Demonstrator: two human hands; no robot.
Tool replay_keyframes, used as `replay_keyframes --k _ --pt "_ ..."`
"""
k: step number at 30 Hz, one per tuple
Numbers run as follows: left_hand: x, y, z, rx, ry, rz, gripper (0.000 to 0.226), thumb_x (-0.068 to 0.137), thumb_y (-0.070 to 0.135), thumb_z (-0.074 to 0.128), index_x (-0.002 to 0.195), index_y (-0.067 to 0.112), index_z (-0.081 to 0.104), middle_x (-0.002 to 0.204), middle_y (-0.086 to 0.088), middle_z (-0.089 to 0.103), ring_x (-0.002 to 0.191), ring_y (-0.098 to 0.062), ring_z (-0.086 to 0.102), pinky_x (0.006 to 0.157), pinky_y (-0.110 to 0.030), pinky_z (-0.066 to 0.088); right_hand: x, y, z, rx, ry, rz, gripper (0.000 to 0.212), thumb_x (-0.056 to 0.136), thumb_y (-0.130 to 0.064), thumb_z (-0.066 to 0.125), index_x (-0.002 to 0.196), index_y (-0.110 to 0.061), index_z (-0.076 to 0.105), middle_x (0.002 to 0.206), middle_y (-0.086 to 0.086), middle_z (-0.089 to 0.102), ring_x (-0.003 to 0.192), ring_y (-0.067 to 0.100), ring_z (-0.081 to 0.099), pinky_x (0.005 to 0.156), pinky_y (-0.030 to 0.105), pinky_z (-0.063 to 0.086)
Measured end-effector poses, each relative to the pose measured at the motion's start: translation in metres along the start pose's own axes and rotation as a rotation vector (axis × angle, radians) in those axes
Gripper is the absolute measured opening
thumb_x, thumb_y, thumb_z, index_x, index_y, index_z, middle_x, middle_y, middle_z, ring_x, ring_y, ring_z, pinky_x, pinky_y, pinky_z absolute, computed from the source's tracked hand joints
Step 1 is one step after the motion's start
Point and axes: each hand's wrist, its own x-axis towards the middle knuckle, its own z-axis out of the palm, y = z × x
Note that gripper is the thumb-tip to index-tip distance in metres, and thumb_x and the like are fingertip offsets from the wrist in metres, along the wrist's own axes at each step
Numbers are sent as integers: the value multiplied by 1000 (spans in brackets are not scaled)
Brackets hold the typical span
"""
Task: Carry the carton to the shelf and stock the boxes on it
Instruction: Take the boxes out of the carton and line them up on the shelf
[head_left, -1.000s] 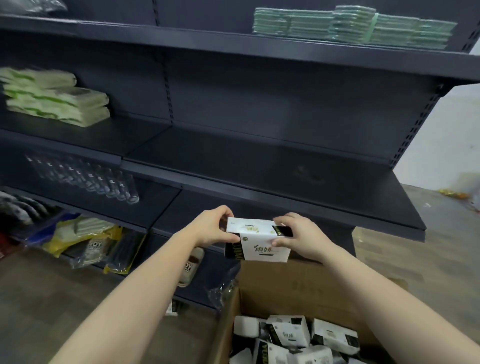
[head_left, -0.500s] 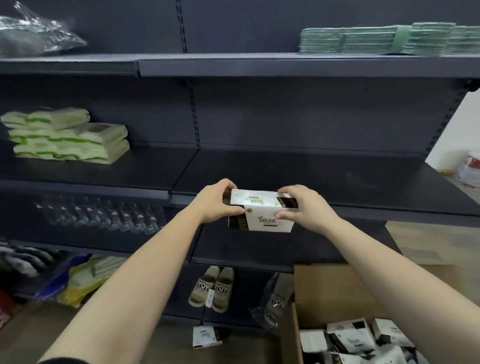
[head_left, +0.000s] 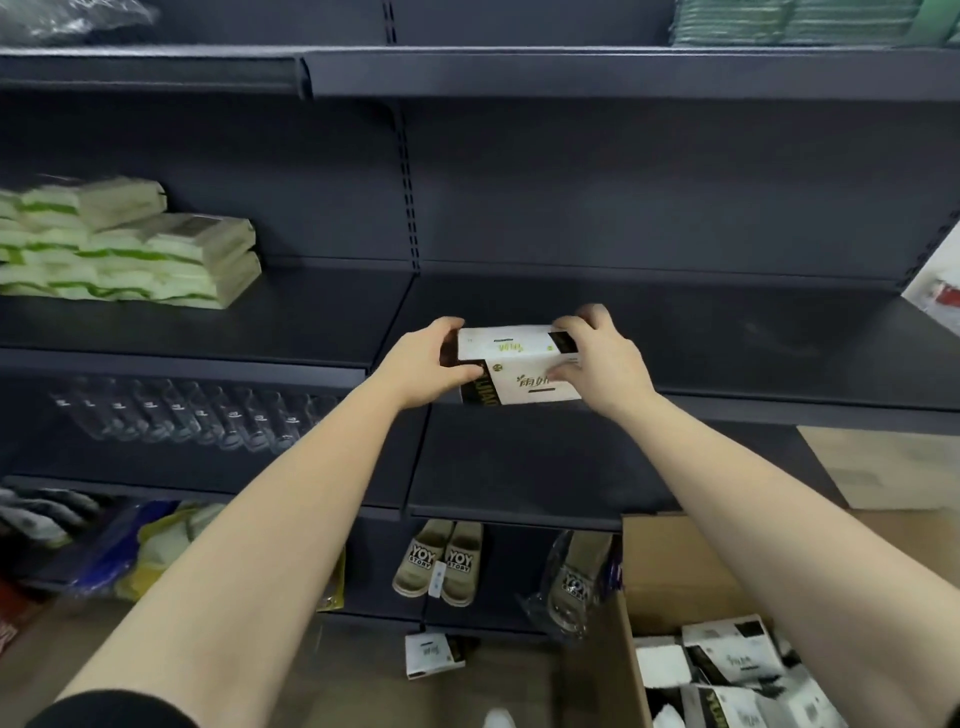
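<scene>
Two hands clamp one white-and-black box at centre frame, one hand on each end. The left hand grips the left end with fingers curled over the top edge. The right hand grips the right end, fingers wrapped over the top and front. The box sits level, printed front face toward the camera, at the front lip of the dark middle shelf. Cannot tell if it touches the shelf board or hangs just above it.

Lower right: an open brown carton on the floor, with more white-and-black boxes jumbled inside. One stray box lies on the floor at bottom centre, left of the carton.

Lowest shelf, centre: a pair of beige slippers, with a bagged slipper just right of them. Left side, middle shelf: a stack of green-and-white packs. One shelf below that is a row of clear plastic items, too blurred to name. Top shelf, upper right: flat green packs. A black sleeve shows at the bottom left edge.
</scene>
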Motion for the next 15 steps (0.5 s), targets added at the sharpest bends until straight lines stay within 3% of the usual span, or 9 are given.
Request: replay_keyframes --k 8,15 --pt "61 -44 -22 78 24 -84 95 83 44 73 155 16 19 155 -6 35 139 -23 40 111 -34 36 79 -11 34 -40 32 67 63 86 -34 72 140 -16 47 142 4 34 100 31 62 85 35 49" --pt "121 -88 -38 95 -21 -153 89 81 52 72 152 19 30 155 -4 36 140 -21 38 114 -37 35 158 -13 60 -41 33 53 51 87 -30 69 132 -12 51 136 7 38 100 29 62 87 37 51"
